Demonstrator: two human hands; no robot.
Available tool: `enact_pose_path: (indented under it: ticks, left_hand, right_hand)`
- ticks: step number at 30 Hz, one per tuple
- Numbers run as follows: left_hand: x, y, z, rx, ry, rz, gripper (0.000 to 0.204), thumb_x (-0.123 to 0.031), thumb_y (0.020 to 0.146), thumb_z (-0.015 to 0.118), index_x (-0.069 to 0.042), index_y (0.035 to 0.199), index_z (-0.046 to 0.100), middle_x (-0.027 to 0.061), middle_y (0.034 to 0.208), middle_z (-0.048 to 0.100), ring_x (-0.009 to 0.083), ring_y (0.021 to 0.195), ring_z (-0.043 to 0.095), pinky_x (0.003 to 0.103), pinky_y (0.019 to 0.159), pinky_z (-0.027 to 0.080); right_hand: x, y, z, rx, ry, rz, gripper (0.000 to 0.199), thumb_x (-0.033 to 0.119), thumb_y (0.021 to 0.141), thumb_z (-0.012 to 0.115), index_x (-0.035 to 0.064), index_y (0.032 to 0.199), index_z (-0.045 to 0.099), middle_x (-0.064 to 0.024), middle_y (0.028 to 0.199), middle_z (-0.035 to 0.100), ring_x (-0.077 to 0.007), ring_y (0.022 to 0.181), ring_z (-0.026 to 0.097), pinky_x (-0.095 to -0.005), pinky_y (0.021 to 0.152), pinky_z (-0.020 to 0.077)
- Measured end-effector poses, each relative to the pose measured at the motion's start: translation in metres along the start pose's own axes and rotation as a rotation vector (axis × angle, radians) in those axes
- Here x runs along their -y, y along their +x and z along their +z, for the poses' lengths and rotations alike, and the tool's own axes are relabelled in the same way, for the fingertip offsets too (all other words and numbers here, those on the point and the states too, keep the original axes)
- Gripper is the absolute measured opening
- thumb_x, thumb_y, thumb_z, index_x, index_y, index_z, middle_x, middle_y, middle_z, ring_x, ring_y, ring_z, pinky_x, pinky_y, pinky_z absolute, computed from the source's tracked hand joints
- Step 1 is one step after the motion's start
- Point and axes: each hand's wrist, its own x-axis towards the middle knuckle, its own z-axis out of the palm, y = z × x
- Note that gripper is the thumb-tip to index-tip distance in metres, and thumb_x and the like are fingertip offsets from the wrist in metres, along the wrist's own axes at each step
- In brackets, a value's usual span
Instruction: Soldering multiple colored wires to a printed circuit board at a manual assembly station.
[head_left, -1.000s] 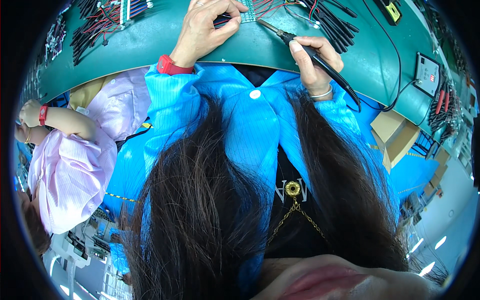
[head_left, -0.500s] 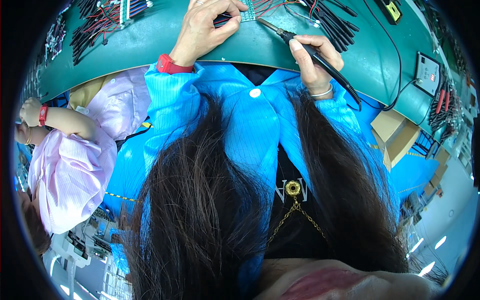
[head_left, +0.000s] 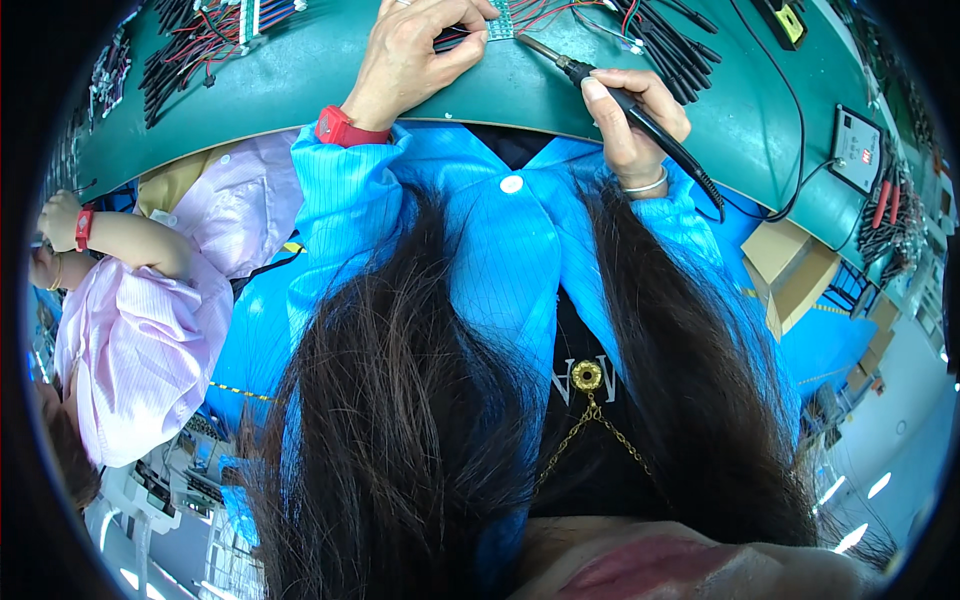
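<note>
My left hand (head_left: 420, 50), with a red wristband, rests at the near side of a small green circuit board (head_left: 500, 22) near the top edge. Its thumb and bent fingers pinch a thin wire (head_left: 452, 40) beside the board; the fingertips partly hide the wire. In my right hand (head_left: 640, 125) is a soldering iron (head_left: 577, 70), held like a pen by its black handle. The iron's metal tip points up and left, at the board's near right corner. Whether it touches the board I cannot tell. Red and black wires (head_left: 545, 14) run right from the board.
Bundles of black-sleeved wires lie left (head_left: 180, 70) and right (head_left: 675, 50) on the green table (head_left: 290, 85). The iron's cord runs near a white-faced control box (head_left: 857, 148). Red-handled pliers (head_left: 882, 203) and an open cardboard box (head_left: 790, 270) are right. A co-worker in pink (head_left: 150, 330) sits left.
</note>
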Motion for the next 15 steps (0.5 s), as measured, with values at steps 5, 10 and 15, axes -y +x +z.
enact_pose_path:
  ticks: [5, 10, 15]
  left_hand:
    - [0.001, -0.0004, 0.0023, -0.029, 0.11, 0.074, 0.008, -0.005, 0.074, 0.067, -0.009, 0.078, 0.061, -0.0012, 0.095, 0.07, 0.0256, 0.108, 0.059, 0.04, 0.101, 0.038]
    - [-0.0022, 0.0003, 0.0018, -0.023, 0.133, 0.059, 0.008, -0.006, 0.075, 0.068, -0.009, 0.078, 0.061, -0.0012, 0.095, 0.07, 0.0257, 0.108, 0.059, 0.04, 0.102, 0.037]
    - [-0.0007, -0.0001, 0.0023, -0.053, 0.12, 0.088, 0.008, -0.006, 0.075, 0.068, -0.009, 0.078, 0.061, -0.0013, 0.095, 0.07, 0.0257, 0.108, 0.059, 0.04, 0.102, 0.037]
  right_hand:
    - [0.0022, -0.0004, -0.001, 0.013, -0.011, 0.019, 0.012, 0.003, 0.076, 0.073, -0.0003, 0.087, 0.07, -0.0084, 0.076, 0.07, -0.0119, 0.056, 0.057, -0.0203, 0.055, 0.046]
    - [0.0021, 0.0001, -0.0019, 0.023, -0.029, 0.004, 0.012, 0.003, 0.076, 0.073, -0.0005, 0.087, 0.069, -0.0091, 0.077, 0.071, -0.0133, 0.058, 0.06, -0.0213, 0.058, 0.048]
    - [0.0014, 0.0001, -0.0018, 0.036, -0.038, -0.023, 0.012, 0.002, 0.076, 0.073, -0.0006, 0.086, 0.069, -0.0099, 0.078, 0.071, -0.0151, 0.06, 0.062, -0.0226, 0.06, 0.05]
